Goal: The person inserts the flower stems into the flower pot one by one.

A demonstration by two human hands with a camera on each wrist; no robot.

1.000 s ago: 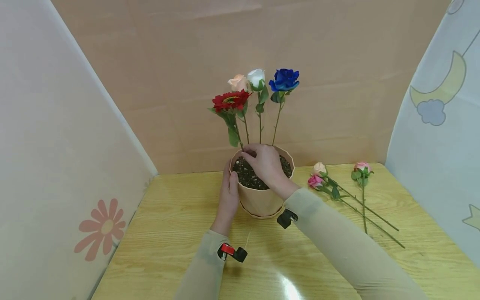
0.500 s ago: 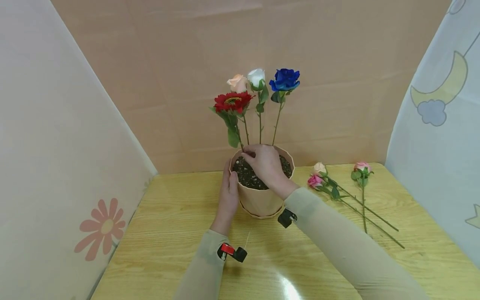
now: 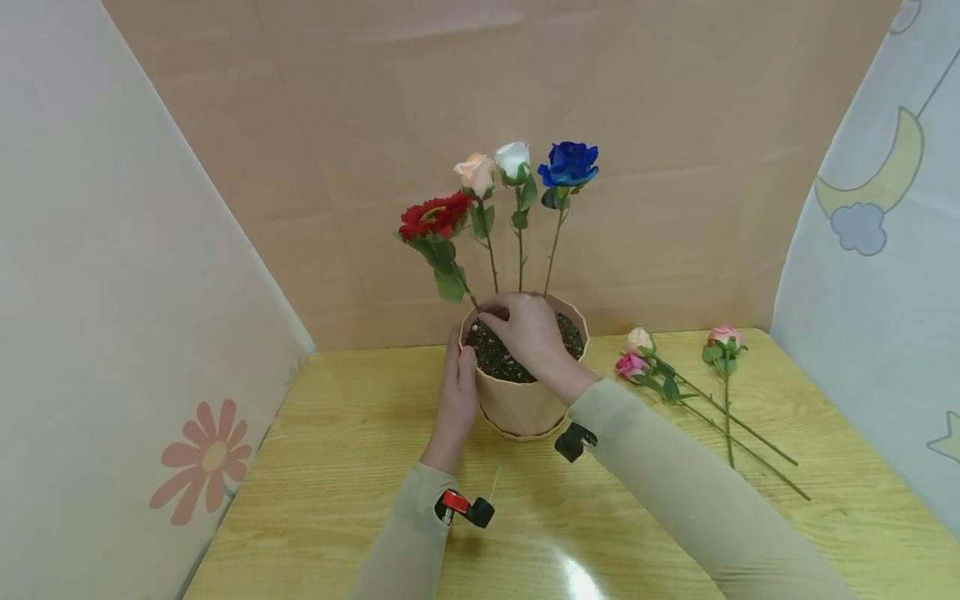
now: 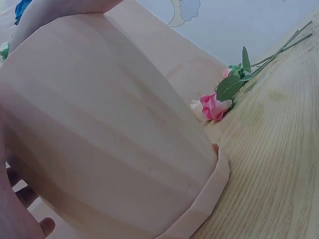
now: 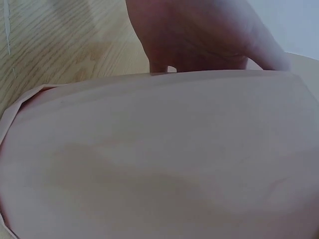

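A beige flower pot (image 3: 521, 407) filled with dark soil (image 3: 498, 357) stands on its saucer. My right hand (image 3: 534, 333) reaches over the rim and pinches the stem of a red gerbera (image 3: 435, 217) low down; the flower leans left. Flat along the pot's left side rests my left hand (image 3: 456, 396), its thumb near the rim and its fingers partly hidden behind the wall. A peach rose (image 3: 476, 175), a white rose (image 3: 513, 160) and a blue rose (image 3: 569, 164) stand upright in the pot behind my right hand. The lower gerbera stem is hidden by the fingers.
To the right, a magenta rose (image 3: 631, 365), a cream rose (image 3: 640, 340) and a pink rose (image 3: 724, 336) lie on the wooden table (image 3: 352, 467) with crossing stems. A peach backdrop (image 3: 360, 208) rises close behind the pot, with patterned white cloths at both sides.
The red gerbera's head has swung left and slightly down, so its stem tilts more. My right hand has shifted slightly with it; the left hand stays against the pot.
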